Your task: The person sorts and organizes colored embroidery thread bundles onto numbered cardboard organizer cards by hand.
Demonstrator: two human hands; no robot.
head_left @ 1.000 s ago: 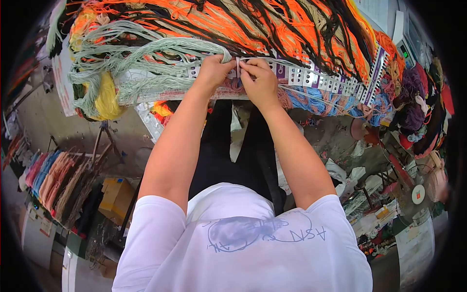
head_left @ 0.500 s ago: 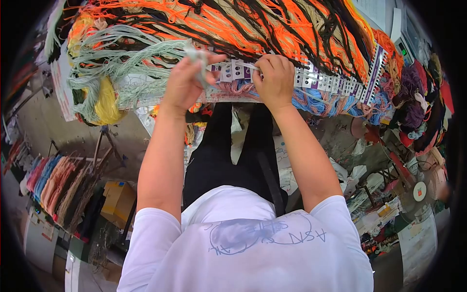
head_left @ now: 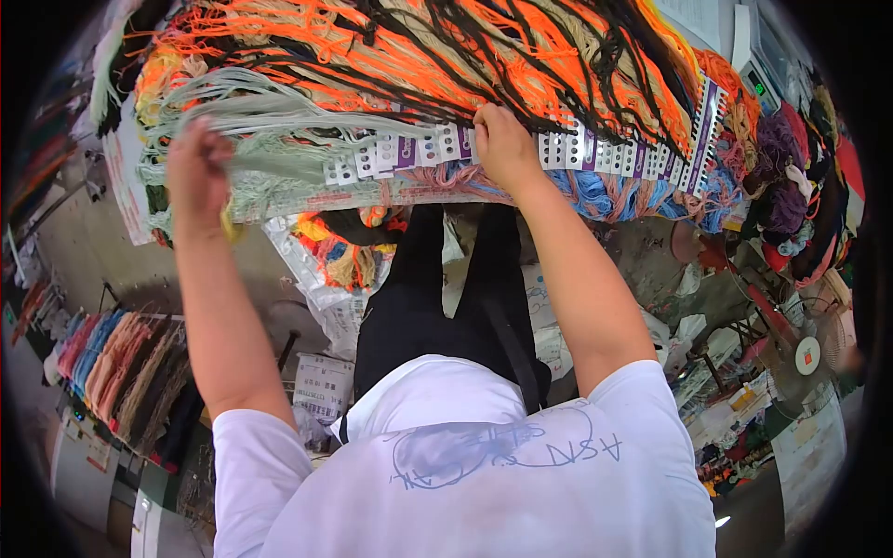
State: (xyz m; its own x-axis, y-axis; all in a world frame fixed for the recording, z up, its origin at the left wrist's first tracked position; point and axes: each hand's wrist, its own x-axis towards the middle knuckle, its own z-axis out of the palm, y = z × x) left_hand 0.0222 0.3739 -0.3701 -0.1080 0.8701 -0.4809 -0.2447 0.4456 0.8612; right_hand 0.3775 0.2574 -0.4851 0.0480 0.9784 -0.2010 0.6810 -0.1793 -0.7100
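Note:
My left hand [head_left: 198, 177] is at the left end of the work surface, smeared by motion, its fingers curled on pale green yarn [head_left: 270, 113]. Those strands stretch right toward a row of white and purple punched cards [head_left: 406, 152]. At the middle of the row my right hand [head_left: 504, 149] is closed over a card, with its fingertips partly hidden. Orange, black and tan yarn [head_left: 419, 51] lies beyond the cards, several strands running to their holes. Blue and pink yarn [head_left: 595, 193] hangs below the row.
At the right are bundles of purple and dark yarn [head_left: 781, 205] and a fan [head_left: 807, 356]. Coloured skeins [head_left: 116, 358] hang on a rack at lower left. A bag of bright yarn [head_left: 349, 260] sits below the work surface's front edge.
My left hand has swept left from beside the right hand, drawing pale green yarn along. My right hand has shifted slightly left and stays at the cards.

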